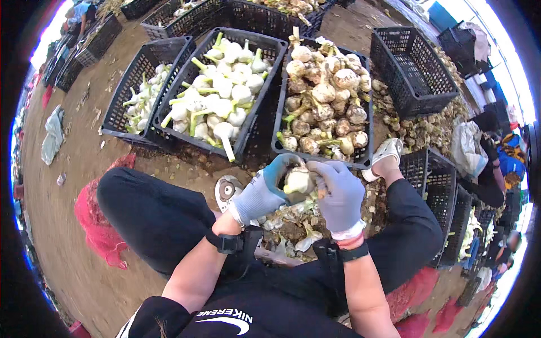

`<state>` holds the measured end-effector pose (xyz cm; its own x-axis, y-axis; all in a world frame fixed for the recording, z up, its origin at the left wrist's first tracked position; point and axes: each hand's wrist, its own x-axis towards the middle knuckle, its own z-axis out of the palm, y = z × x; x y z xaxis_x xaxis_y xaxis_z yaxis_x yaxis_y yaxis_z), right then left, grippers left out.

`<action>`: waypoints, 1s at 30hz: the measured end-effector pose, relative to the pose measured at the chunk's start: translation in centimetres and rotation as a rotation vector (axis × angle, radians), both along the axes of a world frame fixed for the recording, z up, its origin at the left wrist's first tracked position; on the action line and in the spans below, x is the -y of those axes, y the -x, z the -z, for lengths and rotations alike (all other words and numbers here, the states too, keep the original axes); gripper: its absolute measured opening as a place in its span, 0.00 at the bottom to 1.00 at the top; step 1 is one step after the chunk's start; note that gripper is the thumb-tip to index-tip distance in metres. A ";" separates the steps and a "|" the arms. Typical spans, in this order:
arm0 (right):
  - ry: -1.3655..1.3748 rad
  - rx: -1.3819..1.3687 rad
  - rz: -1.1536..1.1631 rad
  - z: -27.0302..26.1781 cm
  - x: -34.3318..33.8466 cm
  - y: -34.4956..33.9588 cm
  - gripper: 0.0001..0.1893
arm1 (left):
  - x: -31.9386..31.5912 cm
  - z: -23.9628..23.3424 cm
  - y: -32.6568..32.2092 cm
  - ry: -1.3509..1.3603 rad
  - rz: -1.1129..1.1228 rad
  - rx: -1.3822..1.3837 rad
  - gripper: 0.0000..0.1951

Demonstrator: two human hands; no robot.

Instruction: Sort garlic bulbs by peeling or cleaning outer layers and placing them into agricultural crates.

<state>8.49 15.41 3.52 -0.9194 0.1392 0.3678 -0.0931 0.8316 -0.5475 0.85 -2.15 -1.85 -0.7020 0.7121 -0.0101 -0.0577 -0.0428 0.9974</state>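
Between my knees, my left hand [266, 186], in a grey and blue work glove, grips a garlic bulb [299, 181] with a pale cut stem. My gloved right hand [340, 192] presses its fingers against the bulb's right side; whether it holds a tool is hidden. Just beyond my hands stands a black plastic crate of soil-stained garlic bulbs [325, 91]. To its left, another crate holds clean white garlic bulbs [224, 91] with green stems. Peeled garlic skins [308, 241] litter the ground below my hands.
A third crate [148, 84] at left holds smaller white bulbs. An empty black crate [414, 72] rests on scattered garlic at right. Red mesh sacks [101, 215] lie beside my left leg. Stacked crates [431, 190] stand by my right leg. Other people [80, 17] are farther off.
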 end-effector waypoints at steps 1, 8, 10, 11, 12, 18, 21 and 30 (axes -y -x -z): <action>-0.002 0.000 0.009 0.4 -0.3 0.0 0.18 | -0.2 0.5 -0.2 -0.002 0.009 0.000 0.37; 0.122 0.016 0.152 1.8 -1.8 -0.3 0.16 | 0.1 0.2 0.2 -0.099 -0.032 0.149 0.31; 0.021 0.003 0.088 0.0 -0.9 -0.5 0.16 | -0.2 -0.3 0.1 -0.079 -0.048 0.120 0.31; -0.082 -0.011 0.031 -0.3 -0.4 -0.5 0.16 | -0.3 -0.3 0.1 -0.061 -0.057 0.092 0.31; -0.135 -0.038 0.018 0.0 -0.1 -0.4 0.14 | -0.3 -0.1 0.1 -0.132 -0.064 0.106 0.31; -0.153 -0.024 0.105 1.2 0.1 -0.1 0.12 | 0.1 -1.1 0.3 -0.066 0.013 0.280 0.33; -0.106 -0.057 0.140 1.4 0.5 0.0 0.10 | -0.7 -0.5 0.0 -0.180 -0.105 0.291 0.32; 0.013 -0.047 0.279 5.3 1.6 0.5 0.06 | -2.5 -1.6 -1.0 -0.329 -0.377 0.370 0.18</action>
